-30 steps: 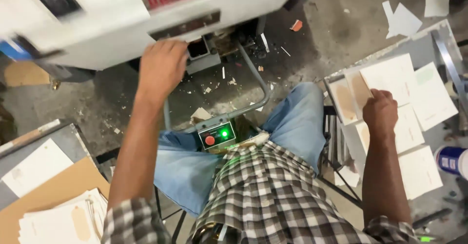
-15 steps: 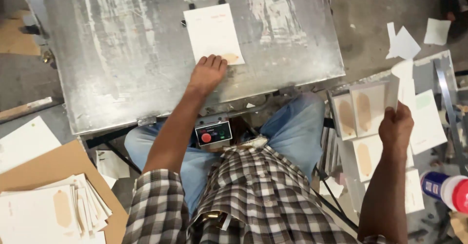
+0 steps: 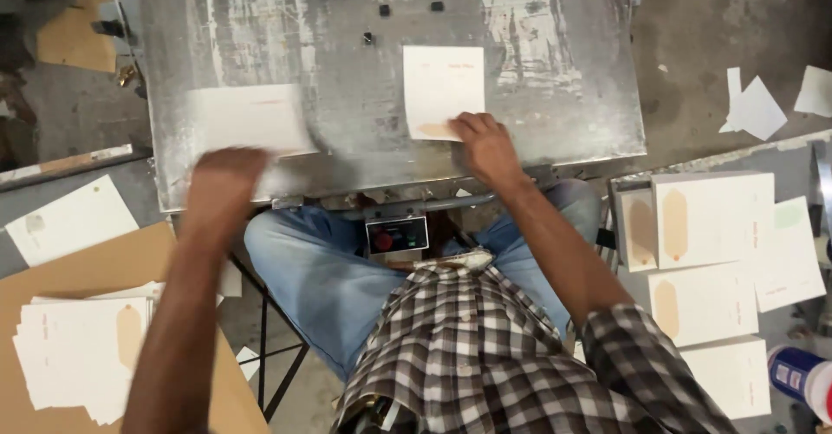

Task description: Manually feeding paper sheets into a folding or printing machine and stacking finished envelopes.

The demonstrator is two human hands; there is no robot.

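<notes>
Head view, the only one supplied: you are seated at a worn grey metal plate (image 3: pixel 347 78), scratched and streaked with white, which fills the upper middle of the frame. Your right hand (image 3: pixel 485 146) lies palm down on the near edge of a white card (image 3: pixel 443 91) that rests flat on the plate, right of centre; the fingers are laid loosely on the card's lower corner, pressing rather than gripping, and a pale tan patch shows on the card just beside the fingertips. Your left hand (image 3: pixel 224 182) is at the plate's near left edge and is blurred by motion; it sits at the lower margin of a second white sheet (image 3: pixel 250 119), also blurred, and whether the fingers are closed on that sheet cannot be told. Below the plate edge, between your knees, a small control box (image 3: pixel 396 236) shows one red and one green button. To your right, several stacks of white cards (image 3: pixel 711 217) with tan oval marks sit on a side surface, with a blue-and-white can (image 3: pixel 802 378) at the lower right corner. To your left, a fanned pile of similar cards (image 3: pixel 78 352) lies on brown cardboard (image 3: pixel 104 265). Loose paper scraps (image 3: pixel 756 109) lie on the floor at upper right.
</notes>
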